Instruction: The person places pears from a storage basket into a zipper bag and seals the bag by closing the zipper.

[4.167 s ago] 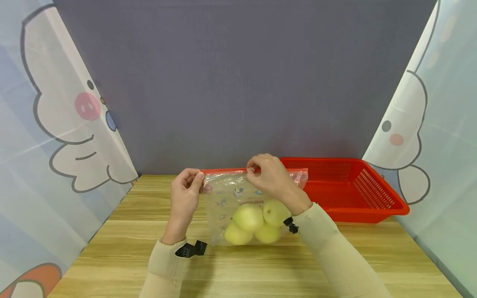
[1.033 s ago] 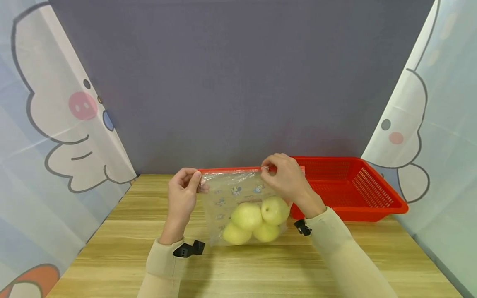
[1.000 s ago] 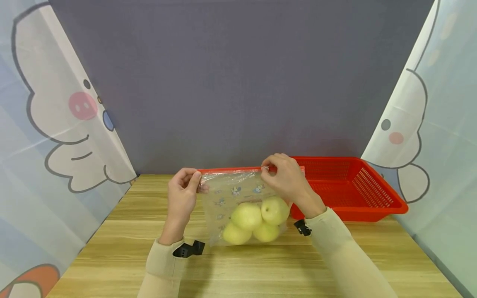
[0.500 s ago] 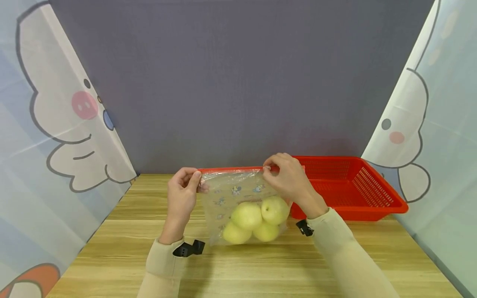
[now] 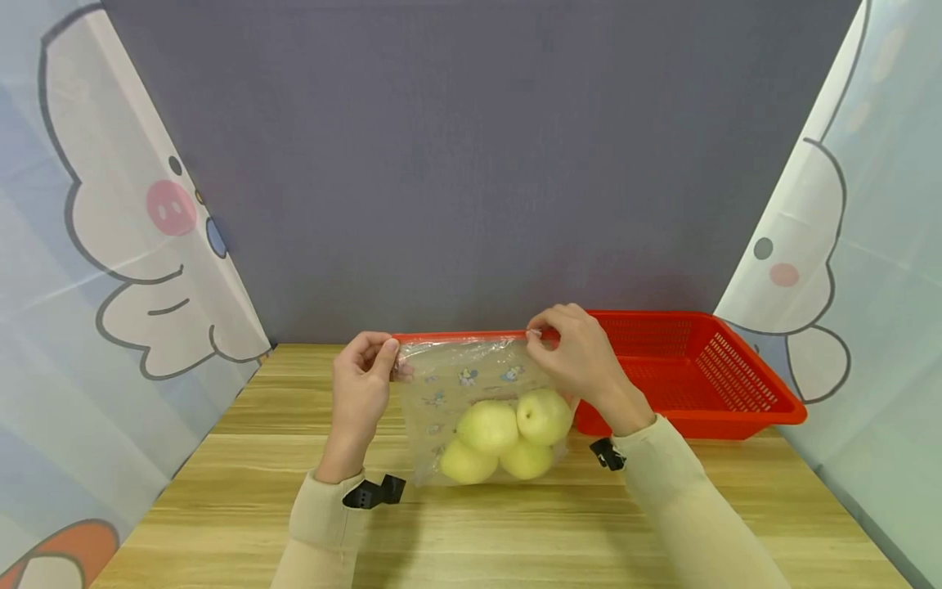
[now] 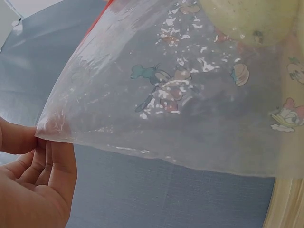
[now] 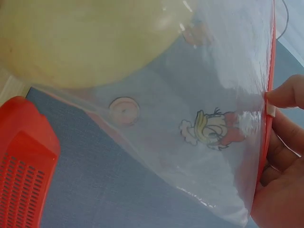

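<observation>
A clear zip bag (image 5: pixel 441 393) with cartoon prints and a red zip strip (image 5: pixel 464 336) stands upright on the table. Inside its lower part sit several yellow-green pears (image 5: pixel 487 427). My left hand (image 5: pixel 362 376) pinches the bag's top left corner between thumb and fingers; the left wrist view shows this hand (image 6: pixel 38 166) at the corner. On the strip, right of the middle, my right hand (image 5: pixel 577 352) pinches a small whitish slider (image 7: pixel 270 110), seen between thumb and fingers in the right wrist view. In the head view the bag's right end is hidden behind that hand.
A red plastic basket (image 5: pixel 736 421) with slotted sides stands at the right, just behind the right hand. The wooden table (image 5: pixel 250 491) lies under everything. A grey cloth wall (image 5: pixel 471 164) rises at the back, with printed curtains at both sides.
Over these seconds my right hand has slid to the right along the red strip, drawing the slider with it. My left hand keeps its pinch on the corner, and the pears stay put.
</observation>
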`<state>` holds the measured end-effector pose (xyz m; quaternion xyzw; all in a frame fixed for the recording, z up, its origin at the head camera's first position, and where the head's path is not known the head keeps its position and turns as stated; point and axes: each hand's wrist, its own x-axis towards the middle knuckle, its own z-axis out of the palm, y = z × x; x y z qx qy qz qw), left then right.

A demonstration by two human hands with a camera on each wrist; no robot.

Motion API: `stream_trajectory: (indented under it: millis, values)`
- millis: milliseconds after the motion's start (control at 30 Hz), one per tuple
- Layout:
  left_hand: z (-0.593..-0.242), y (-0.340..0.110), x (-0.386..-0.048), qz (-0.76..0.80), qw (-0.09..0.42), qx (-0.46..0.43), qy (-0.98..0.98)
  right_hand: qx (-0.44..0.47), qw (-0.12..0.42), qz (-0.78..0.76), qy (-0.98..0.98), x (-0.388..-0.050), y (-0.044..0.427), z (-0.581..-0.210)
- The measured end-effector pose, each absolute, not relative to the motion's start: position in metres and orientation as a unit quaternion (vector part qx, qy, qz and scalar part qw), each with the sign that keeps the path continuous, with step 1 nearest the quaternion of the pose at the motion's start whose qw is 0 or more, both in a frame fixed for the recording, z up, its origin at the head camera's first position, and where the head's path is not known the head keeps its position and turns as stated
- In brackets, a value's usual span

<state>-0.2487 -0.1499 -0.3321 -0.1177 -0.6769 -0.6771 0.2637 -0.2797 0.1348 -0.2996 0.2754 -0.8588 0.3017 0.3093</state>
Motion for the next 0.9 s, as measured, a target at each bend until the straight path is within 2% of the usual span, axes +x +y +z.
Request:
stream_trajectory:
  millis: [900]
  values:
    - [-0.3325,-0.1513,-0.2495,-0.672,0.260,-0.112,-0.684,0.274,0.323,0.296,-0.856,-0.2784,0.1446,-0.3016]
